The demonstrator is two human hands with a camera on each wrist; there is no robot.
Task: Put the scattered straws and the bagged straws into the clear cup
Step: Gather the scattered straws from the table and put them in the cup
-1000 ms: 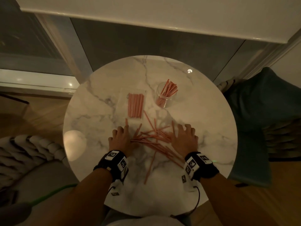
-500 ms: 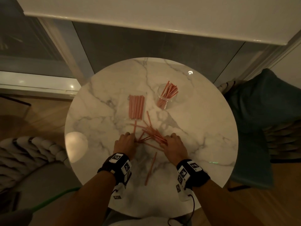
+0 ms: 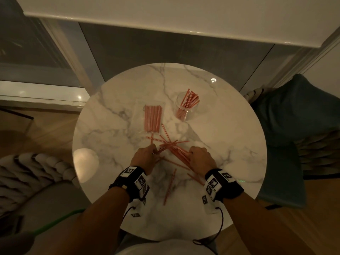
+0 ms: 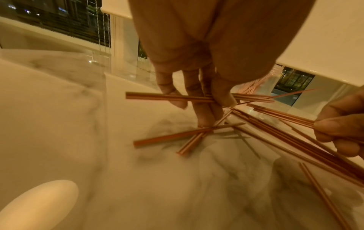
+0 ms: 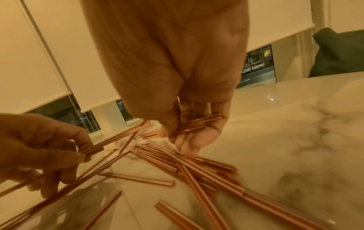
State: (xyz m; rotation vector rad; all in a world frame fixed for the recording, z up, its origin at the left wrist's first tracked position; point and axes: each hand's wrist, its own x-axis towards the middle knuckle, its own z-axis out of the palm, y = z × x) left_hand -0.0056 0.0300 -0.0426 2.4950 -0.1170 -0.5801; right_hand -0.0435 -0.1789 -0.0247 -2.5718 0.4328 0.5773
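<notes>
Both hands, left hand and right hand, pinch scattered straws near clear cup; light, stiff, slippery: probably best bunched mid-length.

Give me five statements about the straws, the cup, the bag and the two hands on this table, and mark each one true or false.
1. The clear cup already holds some straws. True.
2. The bagged straws are inside the cup. False: the bag lies flat on the marble table, to the left of the cup.
3. The left hand pinches a few of the scattered straws. True: the left wrist view shows thumb and fingers closed on them.
4. The right hand rests flat and holds nothing. False: its thumb and fingers grip a bundle of straws.
5. All loose straws are gathered in the hands. False: several lie on the table, one single straw between the wrists.
</notes>
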